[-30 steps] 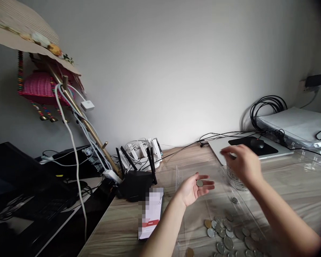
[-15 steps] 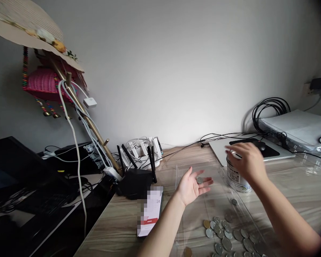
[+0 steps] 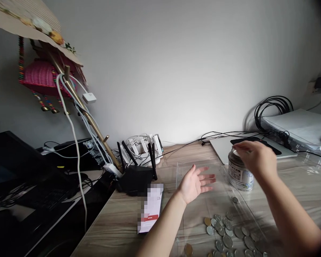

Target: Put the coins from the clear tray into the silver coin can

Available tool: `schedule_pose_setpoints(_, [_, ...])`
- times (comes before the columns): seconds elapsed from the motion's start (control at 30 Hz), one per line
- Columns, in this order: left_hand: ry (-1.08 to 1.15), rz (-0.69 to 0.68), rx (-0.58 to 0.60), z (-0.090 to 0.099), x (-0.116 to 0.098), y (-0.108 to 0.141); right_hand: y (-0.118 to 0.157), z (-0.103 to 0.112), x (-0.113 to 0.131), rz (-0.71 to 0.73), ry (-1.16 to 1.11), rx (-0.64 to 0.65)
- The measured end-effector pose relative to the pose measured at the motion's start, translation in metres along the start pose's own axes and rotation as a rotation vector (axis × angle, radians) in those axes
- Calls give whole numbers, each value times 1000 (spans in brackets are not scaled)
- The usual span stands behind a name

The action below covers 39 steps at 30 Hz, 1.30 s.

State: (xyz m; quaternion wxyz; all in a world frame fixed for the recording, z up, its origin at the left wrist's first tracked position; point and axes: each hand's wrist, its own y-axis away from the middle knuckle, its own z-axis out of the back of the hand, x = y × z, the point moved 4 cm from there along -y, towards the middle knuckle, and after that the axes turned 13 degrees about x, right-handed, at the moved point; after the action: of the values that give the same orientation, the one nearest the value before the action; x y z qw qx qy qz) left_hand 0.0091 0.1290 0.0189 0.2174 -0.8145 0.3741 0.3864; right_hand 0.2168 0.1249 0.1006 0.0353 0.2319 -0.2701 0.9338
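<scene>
My left hand point(image 3: 194, 184) is held palm up above the clear plastic tray point(image 3: 182, 210), fingers spread and nothing on the palm. At the top of a printed tin can point(image 3: 240, 175), my right hand point(image 3: 256, 159) has its thumb and fingers pinched together. The coin between those fingertips is almost wholly hidden. Below my hands, several silver coins point(image 3: 227, 241) and a few brass-coloured ones lie spread in the tray. A single coin point(image 3: 235, 200) lies apart, near the can's base.
Left of my forearm lies a phone point(image 3: 151, 210), with a black router point(image 3: 136, 178) behind it. A silver laptop point(image 3: 219, 150) with a black mouse pad lies behind the can. Cables point(image 3: 182, 151) run along the wall. A stand with a straw hat point(image 3: 24, 25) leans at left.
The coin that lay on my left fingers is gone from them. My right hand is again at the can, now with its fingertips closed together at the top. The view has shifted slightly.
</scene>
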Motion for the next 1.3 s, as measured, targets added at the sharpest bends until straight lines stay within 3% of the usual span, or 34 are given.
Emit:
schedule_pose_setpoints(0.07, [-59, 23, -8, 1, 1, 0, -10, 7, -24, -144, 66, 23])
schedule_pose_setpoints(0.13, [-127, 42, -31, 5, 3, 0, -15, 4, -35, -176, 104, 94])
schedule_pose_setpoints(0.4, [-615, 105, -300, 25, 13, -3, -18, -6, -32, -190, 141, 143])
schedule_pose_setpoints(0.63, [-778, 100, -252, 21, 13, -2, -25, -9, -33, -165, 132, 173])
schedule_pose_setpoints(0.83, [-828, 67, -322, 29, 11, -2, -27, -8, -42, -142, 128, 140])
schedule_pose_setpoints(0.93, [-832, 66, -361, 30, 7, -4, -27, -6, -39, -85, 141, 170])
schedule_pose_setpoints(1.07, [-862, 145, -385, 30, 4, -3, -9, 11, -17, 97, 26, -47])
schedule_pose_setpoints(1.1, [-899, 158, -377, 28, 6, 1, 0, 10, -11, 160, -27, -33])
schedule_pose_setpoints(1.13, [-948, 168, -367, 25, 9, 6, 11, 4, -4, 232, -70, 51])
schedule_pose_setpoints(1.23, [-1116, 157, -235, 5, 33, 28, 61, -35, 14, 489, -35, 501])
schedule_pose_setpoints(1.3, [-1189, 157, -169, -12, 53, 45, 100, -62, 18, 633, 143, 649])
